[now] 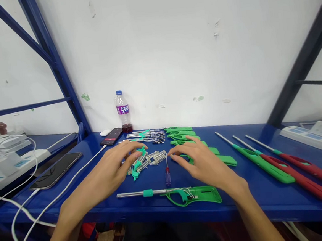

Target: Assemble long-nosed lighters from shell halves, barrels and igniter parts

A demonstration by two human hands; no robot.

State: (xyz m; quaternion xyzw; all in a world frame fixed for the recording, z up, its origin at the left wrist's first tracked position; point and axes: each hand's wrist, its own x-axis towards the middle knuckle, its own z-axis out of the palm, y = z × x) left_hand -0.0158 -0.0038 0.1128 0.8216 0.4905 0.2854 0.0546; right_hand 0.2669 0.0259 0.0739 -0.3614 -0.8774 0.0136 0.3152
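Note:
My left hand (115, 161) hovers over a pile of small clear and metal parts (156, 157) mixed with green trigger pieces (137, 166). Its thumb and fingers are curved and apart, with one green trigger piece by the fingertips. My right hand (198, 157) is open, its fingertips near the shaft of a screwdriver (167, 176) with a purple handle. Closest to me lies an opened green lighter half (207, 194) with a metal tube, a green trigger and thin wires inside. Several green casings (227, 160) lie beyond and partly beneath my right hand.
Metal lighter tubes with wires (145, 136) lie at the back, near a bottle (124, 113) and a phone (112, 136). Another phone (56, 170), white cables and a power strip (16, 168) occupy the left. Long green and red lighters (299, 177) lie right, beside another power strip (318, 140).

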